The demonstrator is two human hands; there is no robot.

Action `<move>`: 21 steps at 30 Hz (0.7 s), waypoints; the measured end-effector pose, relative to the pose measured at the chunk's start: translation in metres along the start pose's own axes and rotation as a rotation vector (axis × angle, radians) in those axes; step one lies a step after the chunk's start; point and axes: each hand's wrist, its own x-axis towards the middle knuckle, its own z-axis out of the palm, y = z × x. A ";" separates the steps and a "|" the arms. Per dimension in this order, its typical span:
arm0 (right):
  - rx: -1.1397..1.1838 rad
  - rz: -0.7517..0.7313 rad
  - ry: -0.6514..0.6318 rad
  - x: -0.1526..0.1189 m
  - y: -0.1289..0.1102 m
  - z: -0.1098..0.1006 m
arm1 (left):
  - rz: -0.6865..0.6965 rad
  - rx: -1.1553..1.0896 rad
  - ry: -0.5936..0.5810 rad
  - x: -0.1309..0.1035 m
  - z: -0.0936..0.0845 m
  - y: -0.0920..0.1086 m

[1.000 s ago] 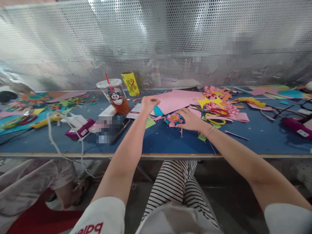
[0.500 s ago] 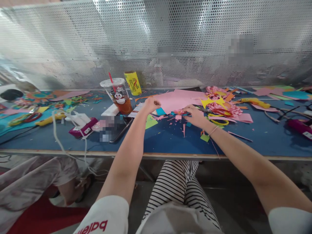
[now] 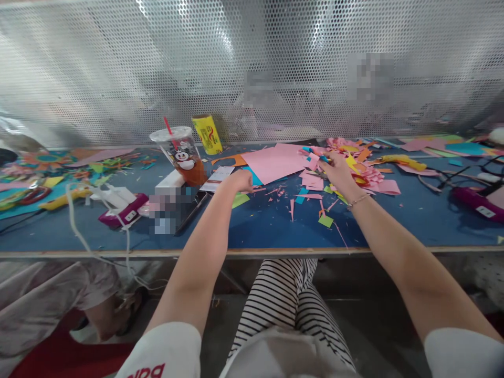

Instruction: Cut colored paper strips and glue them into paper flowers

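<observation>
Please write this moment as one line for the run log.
left hand: closed, on blue table beside pink paper sheet | right hand: raised, holding small pink-and-blue paper piece | nearby: drink cup, paper scraps

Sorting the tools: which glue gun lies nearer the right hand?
The yellow glue gun beside the pink flowers, just beyond the right hand; the other lies far left.

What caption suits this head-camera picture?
Right hand lifts a pink paper flower over a blue table; left hand rests closed.
</observation>
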 end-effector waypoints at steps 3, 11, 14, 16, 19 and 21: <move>0.008 -0.086 -0.026 -0.003 -0.003 0.004 | -0.050 0.073 0.007 -0.002 -0.002 0.001; -0.043 -0.438 -0.545 -0.039 -0.036 0.030 | 0.155 -0.426 0.374 -0.007 -0.011 0.028; 0.064 -0.432 -0.648 -0.046 -0.047 0.034 | 0.233 -0.563 0.290 -0.007 -0.004 0.045; 0.151 -0.323 -0.561 -0.045 -0.050 0.036 | 0.261 -0.560 0.238 -0.009 0.004 0.055; 0.191 -0.181 -0.460 -0.041 -0.051 0.039 | 0.280 -0.523 0.188 -0.011 0.017 0.069; 0.181 -0.160 -0.420 -0.037 -0.050 0.038 | 0.280 -0.506 0.200 -0.012 0.023 0.075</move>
